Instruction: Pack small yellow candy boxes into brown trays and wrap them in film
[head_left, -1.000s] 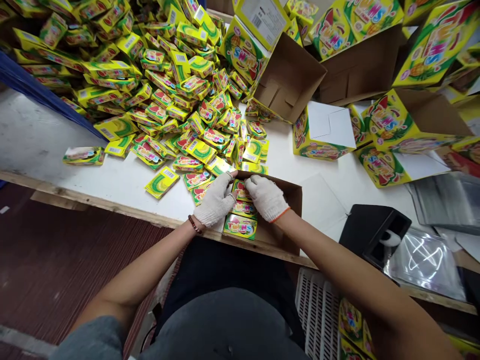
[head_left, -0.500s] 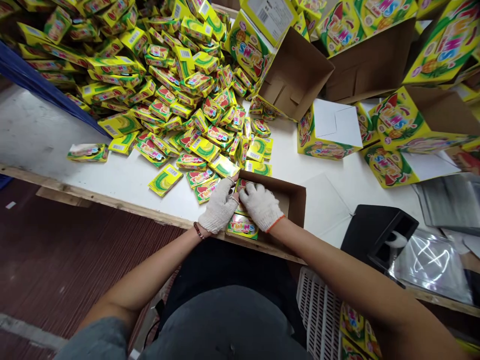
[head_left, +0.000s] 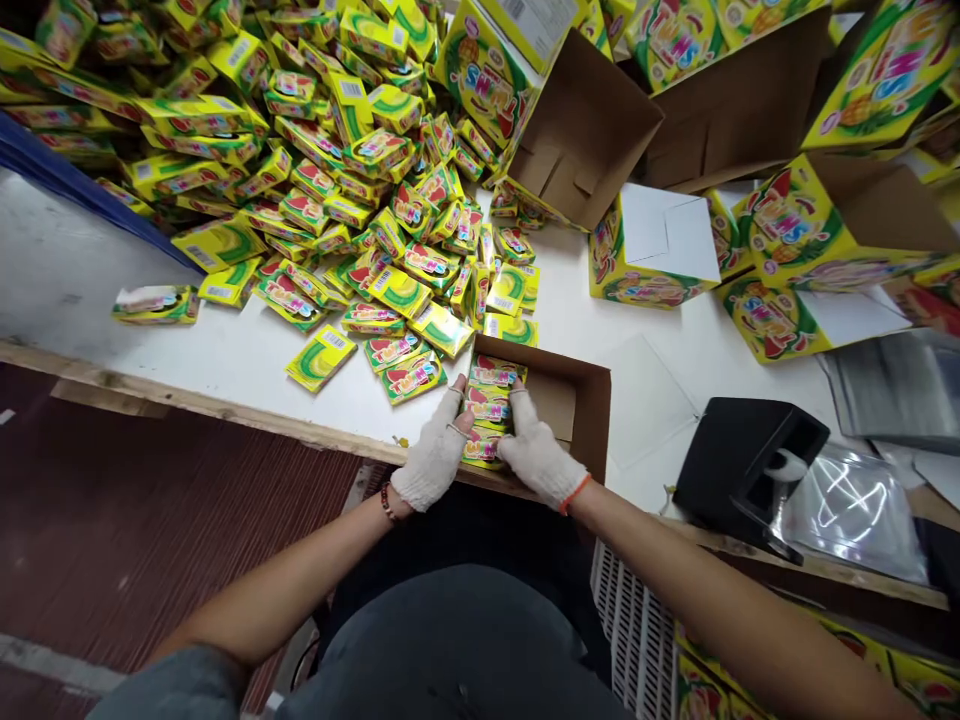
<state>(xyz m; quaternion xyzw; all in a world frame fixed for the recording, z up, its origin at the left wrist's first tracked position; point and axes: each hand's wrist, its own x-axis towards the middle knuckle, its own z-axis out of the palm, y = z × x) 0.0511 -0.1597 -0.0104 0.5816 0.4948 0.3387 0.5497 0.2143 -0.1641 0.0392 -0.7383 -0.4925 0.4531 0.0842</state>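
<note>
An open brown carton (head_left: 592, 410) lies at the table's front edge. Three small yellow-green TWINS packs (head_left: 487, 403) form a column along its left side, faces up. My left hand (head_left: 435, 450), in a white glove with bare fingertips, rests at the carton's left wall beside the packs, thumb and fingers apart. Over the carton, my right hand (head_left: 538, 450) touches the right side of the packs with its fingers spread. Neither hand is wrapped round a pack. Part of the carton's floor shows to the right of the column.
A large heap of small packs (head_left: 315, 170) covers the table's back left. Open display boxes (head_left: 585, 130) stand at the back right. A black tape dispenser (head_left: 739, 470) sits right of the carton, beside clear plastic sheets (head_left: 855, 515). A white crate (head_left: 634, 620) is below the table.
Both hands have moved apart and slightly down, uncovering the column of packs. My right hand's fingers have opened out. The view has shifted slightly.
</note>
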